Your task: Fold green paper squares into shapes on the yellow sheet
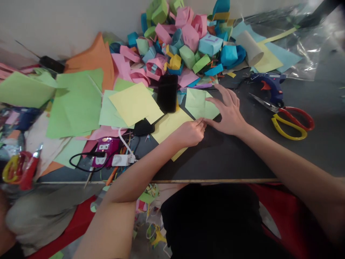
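Observation:
A pale green square of paper (196, 100) with fold creases lies at an angle on the dark tabletop. My left hand (190, 133) is closed at its near corner, fingertips pinched together on the paper. Over the right part of the same sheet is my right hand (228, 109), its fingers spread apart and its thumb beside the left fingertips. Under and beside my left hand lies a yellow sheet (172, 124). A black phone (167, 94) rests just left of the green square.
Folded paper pieces (185, 43) are heaped at the back. Scissors (292, 120) and a blue glue gun (271, 84) lie right. Loose green sheets (74, 102) and a purple power socket (105, 151) are left. Another person's leg (45, 219) shows below the table edge.

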Action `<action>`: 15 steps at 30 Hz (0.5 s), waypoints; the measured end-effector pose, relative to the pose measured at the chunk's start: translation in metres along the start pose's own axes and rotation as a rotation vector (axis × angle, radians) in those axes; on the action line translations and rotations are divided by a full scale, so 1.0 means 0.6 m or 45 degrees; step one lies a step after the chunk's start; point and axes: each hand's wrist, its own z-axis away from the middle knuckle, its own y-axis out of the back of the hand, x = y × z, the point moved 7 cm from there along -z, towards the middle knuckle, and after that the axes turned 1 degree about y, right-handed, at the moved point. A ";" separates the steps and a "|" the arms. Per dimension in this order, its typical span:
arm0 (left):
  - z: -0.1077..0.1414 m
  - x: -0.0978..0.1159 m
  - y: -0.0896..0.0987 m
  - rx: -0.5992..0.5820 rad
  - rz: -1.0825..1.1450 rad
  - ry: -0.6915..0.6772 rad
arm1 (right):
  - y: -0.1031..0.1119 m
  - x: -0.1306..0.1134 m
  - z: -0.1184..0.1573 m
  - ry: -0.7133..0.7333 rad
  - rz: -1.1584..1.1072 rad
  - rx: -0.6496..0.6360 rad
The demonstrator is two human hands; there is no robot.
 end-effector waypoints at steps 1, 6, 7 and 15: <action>0.000 -0.001 0.000 0.005 0.001 -0.002 | 0.002 -0.002 0.005 0.000 0.025 -0.006; 0.004 -0.004 -0.006 0.019 0.052 0.013 | -0.001 0.000 0.016 -0.018 0.075 -0.034; 0.005 -0.005 -0.007 0.017 0.049 0.016 | -0.003 0.002 0.016 -0.012 0.079 -0.039; 0.005 -0.004 -0.005 0.045 0.060 -0.002 | 0.015 0.077 0.008 -0.161 0.149 0.115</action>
